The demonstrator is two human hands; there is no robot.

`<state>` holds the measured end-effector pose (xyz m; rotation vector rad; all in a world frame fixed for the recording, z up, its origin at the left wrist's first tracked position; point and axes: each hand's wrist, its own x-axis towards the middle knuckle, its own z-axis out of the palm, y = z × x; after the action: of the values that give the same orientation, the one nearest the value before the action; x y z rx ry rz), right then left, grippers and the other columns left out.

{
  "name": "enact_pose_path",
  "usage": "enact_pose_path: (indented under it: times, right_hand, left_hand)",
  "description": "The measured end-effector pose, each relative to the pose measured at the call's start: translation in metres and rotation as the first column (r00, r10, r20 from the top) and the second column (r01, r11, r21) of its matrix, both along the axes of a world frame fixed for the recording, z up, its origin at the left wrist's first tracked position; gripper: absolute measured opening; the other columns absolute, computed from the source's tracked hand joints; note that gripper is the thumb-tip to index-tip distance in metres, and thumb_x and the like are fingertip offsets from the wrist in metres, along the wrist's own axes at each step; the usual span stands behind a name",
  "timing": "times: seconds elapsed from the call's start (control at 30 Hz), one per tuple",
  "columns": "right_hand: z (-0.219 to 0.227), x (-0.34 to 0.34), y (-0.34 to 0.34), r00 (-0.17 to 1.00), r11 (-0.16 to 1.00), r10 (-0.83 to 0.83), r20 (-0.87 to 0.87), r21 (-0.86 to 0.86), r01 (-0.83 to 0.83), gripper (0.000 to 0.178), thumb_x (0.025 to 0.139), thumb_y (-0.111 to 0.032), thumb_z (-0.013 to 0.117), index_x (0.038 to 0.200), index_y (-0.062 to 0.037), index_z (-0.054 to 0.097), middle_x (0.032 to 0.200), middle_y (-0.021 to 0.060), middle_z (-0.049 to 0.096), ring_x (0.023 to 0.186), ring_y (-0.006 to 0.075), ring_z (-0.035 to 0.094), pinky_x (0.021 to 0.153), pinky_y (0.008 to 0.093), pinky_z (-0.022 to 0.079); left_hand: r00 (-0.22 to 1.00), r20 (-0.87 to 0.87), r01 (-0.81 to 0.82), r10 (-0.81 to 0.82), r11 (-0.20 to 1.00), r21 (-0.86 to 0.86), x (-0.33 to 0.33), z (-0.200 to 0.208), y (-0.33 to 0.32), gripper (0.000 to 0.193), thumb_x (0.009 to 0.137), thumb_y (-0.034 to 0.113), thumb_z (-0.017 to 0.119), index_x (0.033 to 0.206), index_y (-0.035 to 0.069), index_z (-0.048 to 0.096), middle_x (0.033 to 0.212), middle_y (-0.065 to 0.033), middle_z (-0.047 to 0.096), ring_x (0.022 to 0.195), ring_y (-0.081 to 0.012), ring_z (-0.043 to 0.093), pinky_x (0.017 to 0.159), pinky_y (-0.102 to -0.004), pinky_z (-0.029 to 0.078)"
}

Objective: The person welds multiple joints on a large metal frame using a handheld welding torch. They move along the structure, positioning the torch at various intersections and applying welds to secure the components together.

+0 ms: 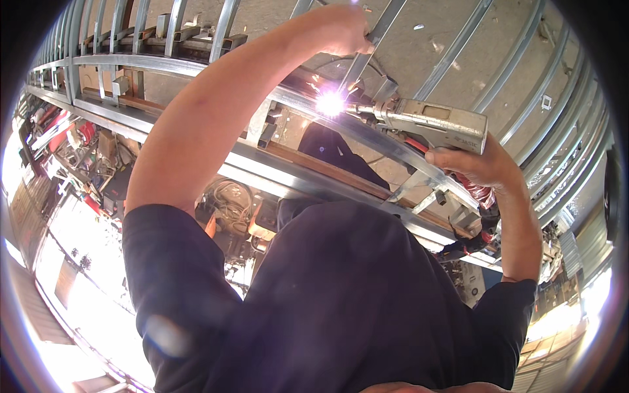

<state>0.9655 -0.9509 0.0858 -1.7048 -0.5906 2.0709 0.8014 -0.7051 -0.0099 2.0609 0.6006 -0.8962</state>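
Note:
My right hand (pixel 477 162) is wrapped round the grip of a handheld welding gun (pixel 436 121) with a pale, scuffed metal body. Its nozzle points left at a brilliant white-violet arc (pixel 331 103), and small sparks fly up from it. The arc burns where a slim metal bar (pixel 386 26) meets a long shiny rail (pixel 377 134). Above the glare, my left hand (pixel 344 31) is closed on that bar; its fingertips are partly hidden. The joint itself is lost in the brightness.
Several parallel metal bars (pixel 452 56) run from the rail over the concrete floor (pixel 419 39). A second rail (pixel 275 164) crosses close to my body. Coiled cables (pixel 229 200) lie beyond it, and tools and scrap (pixel 85 157) clutter the left side. Dark red-and-black cabling (pixel 481 196) hangs below the gun.

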Motion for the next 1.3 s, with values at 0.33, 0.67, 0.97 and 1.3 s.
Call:
enact_pose_path:
  times: [0.33, 0.67, 0.97, 1.3]
  right_hand:
    - [0.008, 0.000, 0.004, 0.994, 0.987, 0.040, 0.104, -0.156, -0.024, 0.061, 0.082, -0.020, 0.087, 0.135, -0.0018, 0.064, 0.103, 0.0064, 0.073, 0.086, 0.0129, 0.066, 0.073, 0.0300, 0.055]
    - [-0.004, 0.005, -0.009, 0.997, 0.998, 0.025, 0.066, -0.067, -0.021, 0.058, 0.082, -0.019, 0.087, 0.133, -0.0019, 0.065, 0.101, 0.0054, 0.073, 0.083, 0.0126, 0.066, 0.071, 0.0302, 0.054]
    - [0.003, 0.006, -0.008, 0.989, 0.986, 0.047, 0.138, -0.165, -0.023, 0.059, 0.080, -0.023, 0.089, 0.130, -0.0018, 0.067, 0.102, 0.0070, 0.074, 0.090, 0.0156, 0.068, 0.077, 0.0324, 0.055]
    - [0.007, 0.008, -0.015, 0.988, 0.989, -0.042, 0.148, -0.131, 0.062, 0.061, 0.077, -0.022, 0.090, 0.129, -0.0013, 0.067, 0.105, 0.0103, 0.075, 0.095, 0.0186, 0.070, 0.080, 0.0336, 0.058]
  left_hand:
    - [1.000, 0.021, 0.021, -0.021, 1.000, 0.006, 0.003, -0.003, 0.003, 0.040, 0.098, 0.037, 0.068, 0.112, 0.000, 0.075, 0.103, -0.0235, 0.073, 0.094, -0.0369, 0.072, 0.083, -0.0490, 0.056]
    - [0.999, 0.038, 0.028, -0.028, 1.000, 0.015, 0.003, -0.005, 0.004, 0.040, 0.096, 0.036, 0.069, 0.109, 0.000, 0.075, 0.101, -0.0246, 0.073, 0.093, -0.0386, 0.072, 0.082, -0.0499, 0.056]
    - [0.998, 0.056, 0.034, -0.036, 0.999, 0.025, 0.002, -0.007, 0.004, 0.039, 0.095, 0.036, 0.071, 0.107, -0.001, 0.076, 0.100, -0.0256, 0.073, 0.093, -0.0401, 0.072, 0.081, -0.0507, 0.055]
    - [0.996, 0.082, 0.034, -0.039, 0.998, 0.061, 0.000, -0.009, 0.003, 0.039, 0.094, 0.036, 0.073, 0.105, -0.001, 0.076, 0.098, -0.0267, 0.073, 0.092, -0.0417, 0.072, 0.081, -0.0516, 0.055]
